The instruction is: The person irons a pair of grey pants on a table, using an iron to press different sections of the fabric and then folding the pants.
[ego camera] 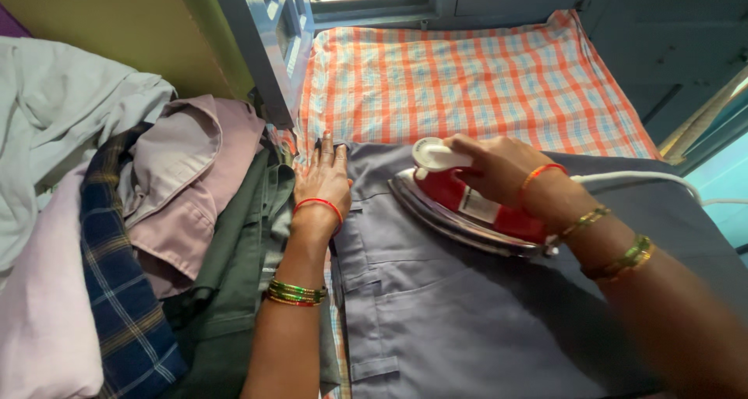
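The iron (467, 204) is gripped by the right hand (499, 169) on the grey trousers (467, 305), its tip directed at the left hand (323, 177) (pressed flat, fingers together), just beside on the waistband.

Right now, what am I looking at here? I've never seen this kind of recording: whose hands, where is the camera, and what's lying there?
There is one picture, from a camera worn on a person's head, looking down at their own bare hands. The right hand grips a red and white iron resting on grey trousers. The left hand lies flat on the trousers' edge. Underneath is an orange checked cloth. A pile of clothes sits to the left. Both wrists wear bangles.
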